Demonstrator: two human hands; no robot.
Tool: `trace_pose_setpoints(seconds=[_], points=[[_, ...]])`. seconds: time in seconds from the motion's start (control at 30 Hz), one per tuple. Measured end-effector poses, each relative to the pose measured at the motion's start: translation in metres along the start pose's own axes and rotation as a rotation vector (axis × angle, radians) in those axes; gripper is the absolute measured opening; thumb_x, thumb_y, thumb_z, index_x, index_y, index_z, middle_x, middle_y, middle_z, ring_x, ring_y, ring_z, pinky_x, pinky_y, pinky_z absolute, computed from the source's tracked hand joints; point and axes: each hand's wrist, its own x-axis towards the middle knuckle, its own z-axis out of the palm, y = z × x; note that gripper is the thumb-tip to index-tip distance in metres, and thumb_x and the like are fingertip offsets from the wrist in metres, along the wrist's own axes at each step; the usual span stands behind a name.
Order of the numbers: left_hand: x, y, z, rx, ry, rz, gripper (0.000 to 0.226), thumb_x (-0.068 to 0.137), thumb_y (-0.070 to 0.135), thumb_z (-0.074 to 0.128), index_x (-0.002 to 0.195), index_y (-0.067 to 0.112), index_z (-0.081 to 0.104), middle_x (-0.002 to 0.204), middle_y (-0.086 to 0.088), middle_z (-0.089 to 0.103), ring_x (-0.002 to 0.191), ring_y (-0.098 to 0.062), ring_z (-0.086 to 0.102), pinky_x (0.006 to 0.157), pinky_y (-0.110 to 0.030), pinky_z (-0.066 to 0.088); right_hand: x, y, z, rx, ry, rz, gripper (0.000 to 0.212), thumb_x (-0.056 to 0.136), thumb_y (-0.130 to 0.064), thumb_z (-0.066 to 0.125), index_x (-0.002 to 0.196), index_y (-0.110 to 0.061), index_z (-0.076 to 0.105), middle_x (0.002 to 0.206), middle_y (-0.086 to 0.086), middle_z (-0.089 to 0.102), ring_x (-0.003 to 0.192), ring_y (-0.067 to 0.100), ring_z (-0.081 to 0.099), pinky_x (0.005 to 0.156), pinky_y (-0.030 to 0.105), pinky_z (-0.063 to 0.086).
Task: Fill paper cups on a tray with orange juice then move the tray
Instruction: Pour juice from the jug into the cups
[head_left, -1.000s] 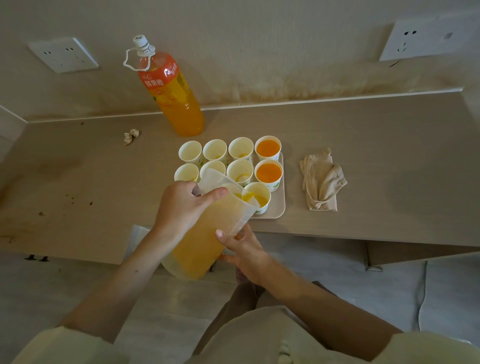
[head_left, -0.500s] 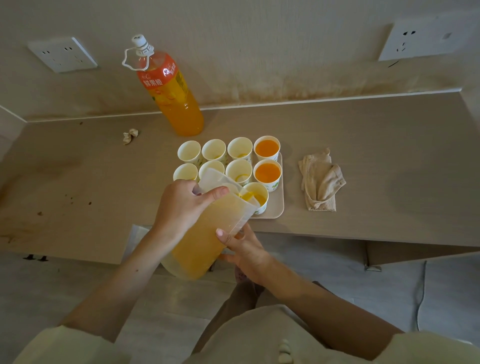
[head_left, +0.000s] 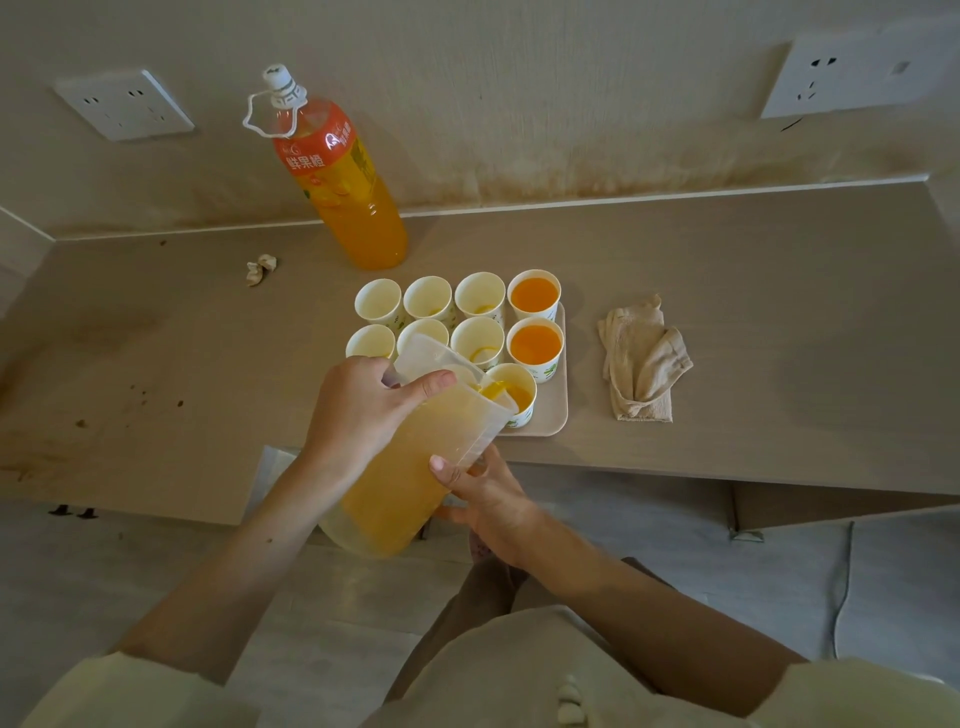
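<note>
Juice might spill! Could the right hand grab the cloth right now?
Probably not yet: the right hand is holding the tilted pitcher. The cloth lies uncovered beside the tray, so the path looks free.

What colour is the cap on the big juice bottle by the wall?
White. The bottle cap shows clearly in the head view, above an orange label.

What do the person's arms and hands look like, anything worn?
The left hand and right hand are bare: no gloves, and no watch or wristband is visible. Both forearms are uncovered. The left sleeve and right sleeve are loose, pale cream-yellow fabric, showing only at the bottom corners of the head view.
</note>
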Motion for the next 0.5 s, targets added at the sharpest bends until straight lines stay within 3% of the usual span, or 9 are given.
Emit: trace_pose_setpoints(seconds=[0.17, 0.3, 0.5], points=[[-0.0002, -0.0010, -0.0002, -0.008, 0.002, 0.012, 0.063, 0.066, 0.060, 0.072, 0.051, 0.013, 0.034, 0.048, 0.004, 0.029, 0.047, -0.014, 0.029, 0.051, -0.030, 0.026, -0.0004, 0.0000, -0.0003, -0.005, -0.006, -0.013, 0.108, 0.051, -0.047, 0.089, 0.142, -0.030, 0.032, 0.133, 0.000, 0.054, 0.123, 0.024, 0.054, 0.088, 0.043, 0.056], [-0.0004, -0.0013, -0.0005, -0.011, 0.009, 0.008, 0.061, 0.068, 0.058, 0.073, 0.051, 0.013, 0.036, 0.048, 0.005, 0.031, 0.047, -0.013, 0.031, 0.051, -0.030, 0.028, -0.0001, 0.0000, 0.0005, -0.013, -0.014, -0.011, 0.120, 0.039, -0.057, 0.093, 0.140, -0.032, 0.033, 0.134, 0.000, 0.054, 0.123, 0.024, 0.054, 0.093, 0.049, 0.053], [-0.0022, -0.0023, -0.0011, -0.008, 0.015, 0.006, 0.060, 0.068, 0.058, 0.073, 0.051, 0.013, 0.037, 0.048, 0.004, 0.033, 0.047, -0.013, 0.032, 0.051, -0.029, 0.027, -0.0002, 0.0019, 0.0023, -0.007, -0.016, -0.006, 0.124, 0.035, -0.058, 0.093, 0.140, -0.031, 0.033, 0.133, 0.000, 0.054, 0.123, 0.024, 0.053, 0.091, 0.046, 0.054]])
